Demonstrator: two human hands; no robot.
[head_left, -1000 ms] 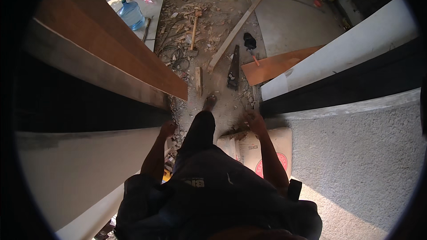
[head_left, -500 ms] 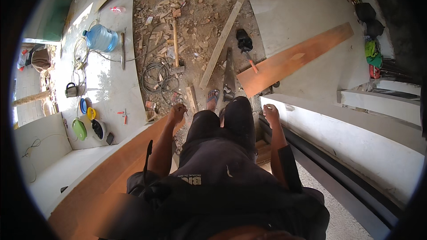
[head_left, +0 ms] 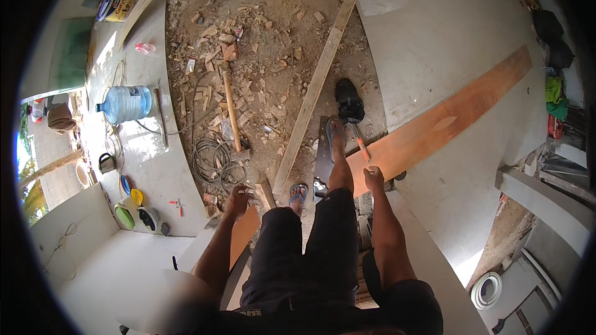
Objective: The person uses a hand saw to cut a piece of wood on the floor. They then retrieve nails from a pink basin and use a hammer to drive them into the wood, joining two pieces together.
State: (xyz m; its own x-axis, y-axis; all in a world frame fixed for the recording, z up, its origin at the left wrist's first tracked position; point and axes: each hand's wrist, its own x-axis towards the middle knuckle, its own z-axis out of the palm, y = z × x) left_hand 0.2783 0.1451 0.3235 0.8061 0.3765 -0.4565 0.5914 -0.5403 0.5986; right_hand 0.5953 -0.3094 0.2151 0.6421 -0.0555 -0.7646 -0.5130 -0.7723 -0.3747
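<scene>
My left hand (head_left: 237, 201) hangs with curled fingers beside my left knee, next to the end of an orange-brown board (head_left: 244, 231). Whether it holds anything small cannot be made out. Over the near end of a long orange-brown plank (head_left: 450, 111), my right hand (head_left: 374, 178) is closed, its fingers bent inward and their contents hidden. Just beyond it, a tool with an orange handle (head_left: 362, 150) lies across the plank's edge, close to a black bundle (head_left: 349, 100). A dark, tapered hand saw (head_left: 321, 155) lies partly beneath my right foot.
Wood chips and rubble cover the dirt ahead. A long-handled hammer (head_left: 232, 111), a cable coil (head_left: 214, 162) and a narrow timber (head_left: 316, 84) lie there. At left are a blue water jug (head_left: 128, 104) and red-handled pliers (head_left: 179, 206). A white hose coil (head_left: 486, 290) lies at right.
My right leg has stepped forward beside the black bundle. My right hand has moved from beside the white ledge to over the plank, and the view has shifted.
</scene>
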